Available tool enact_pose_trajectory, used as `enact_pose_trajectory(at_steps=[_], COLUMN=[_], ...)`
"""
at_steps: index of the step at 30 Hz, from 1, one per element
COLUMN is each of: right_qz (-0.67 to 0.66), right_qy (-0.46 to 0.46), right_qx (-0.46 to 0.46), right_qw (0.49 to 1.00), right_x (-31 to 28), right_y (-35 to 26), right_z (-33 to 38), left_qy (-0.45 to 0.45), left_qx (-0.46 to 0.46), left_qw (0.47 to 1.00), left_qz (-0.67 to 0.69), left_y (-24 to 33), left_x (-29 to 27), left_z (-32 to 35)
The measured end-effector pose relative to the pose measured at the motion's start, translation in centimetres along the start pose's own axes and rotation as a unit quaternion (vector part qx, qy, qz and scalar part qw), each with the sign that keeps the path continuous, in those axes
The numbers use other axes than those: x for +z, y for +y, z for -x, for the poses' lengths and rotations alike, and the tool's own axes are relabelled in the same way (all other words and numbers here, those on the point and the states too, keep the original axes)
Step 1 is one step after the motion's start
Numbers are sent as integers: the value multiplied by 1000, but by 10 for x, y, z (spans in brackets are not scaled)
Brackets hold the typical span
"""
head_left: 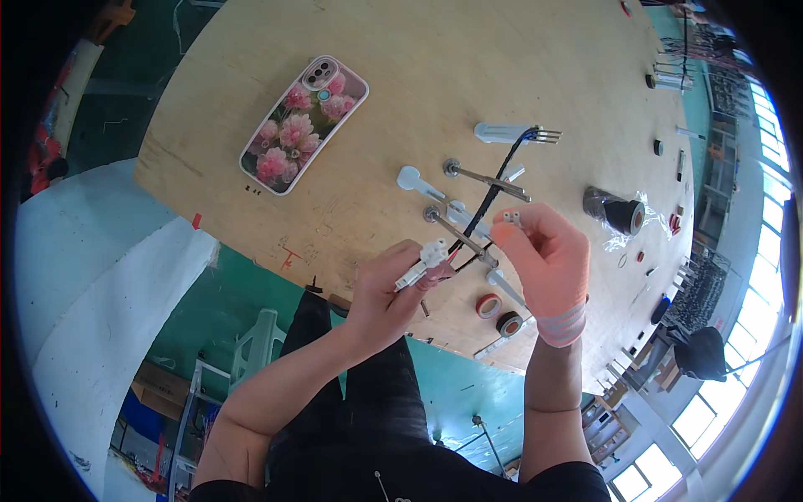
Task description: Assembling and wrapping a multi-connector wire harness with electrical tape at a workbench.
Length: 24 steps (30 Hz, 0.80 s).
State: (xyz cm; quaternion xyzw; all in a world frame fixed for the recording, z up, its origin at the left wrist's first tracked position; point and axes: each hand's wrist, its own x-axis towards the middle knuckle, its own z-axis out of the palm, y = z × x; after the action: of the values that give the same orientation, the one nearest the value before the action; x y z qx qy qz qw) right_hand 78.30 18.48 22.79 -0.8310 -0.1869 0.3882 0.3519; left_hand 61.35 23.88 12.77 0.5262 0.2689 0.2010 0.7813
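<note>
My left hand (391,294), bare, is closed on a white plastic connector (433,253) with openings at its upper end. A black taped wire harness (485,203) slants up from beside that hand to a pronged holder (548,135). My right hand (548,259), in an orange glove with a grey cuff, pinches a small white connector (511,218) between thumb and fingers. A thin dark wire passes between the two hands. Two metal posts (489,180) rise from the board near the harness, and the lower post's tip is close to the right hand.
A phone in a flowered case (294,134) lies at the upper left of the wooden table (401,67). Red tape (488,305) and black tape (508,324) sit near the front edge. Pale plastic holders (410,178) surround the posts. A large black roll (619,213) in film stands to the right.
</note>
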Motion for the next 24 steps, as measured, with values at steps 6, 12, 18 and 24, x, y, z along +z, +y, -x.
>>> enact_pose_trajectory(at_steps=[6,12,18,24], right_qz=[57,92,101,176], right_qy=[31,137,90,102], right_qx=[-38,-205,-226,-284], right_qw=[997,965,965,937], right_x=[19,47,44,36], right_y=[-13,7,8,16], right_z=[-2,1,15,14], left_qy=[91,70,-34,-29], left_qx=[-66,-25,79,59], left_qw=[989,997,984,982], left_qz=[91,24,-158,-178], left_y=[20,55,58,71], left_x=[-5,-10,-21,-15], left_z=[-7,-37,-52,-46])
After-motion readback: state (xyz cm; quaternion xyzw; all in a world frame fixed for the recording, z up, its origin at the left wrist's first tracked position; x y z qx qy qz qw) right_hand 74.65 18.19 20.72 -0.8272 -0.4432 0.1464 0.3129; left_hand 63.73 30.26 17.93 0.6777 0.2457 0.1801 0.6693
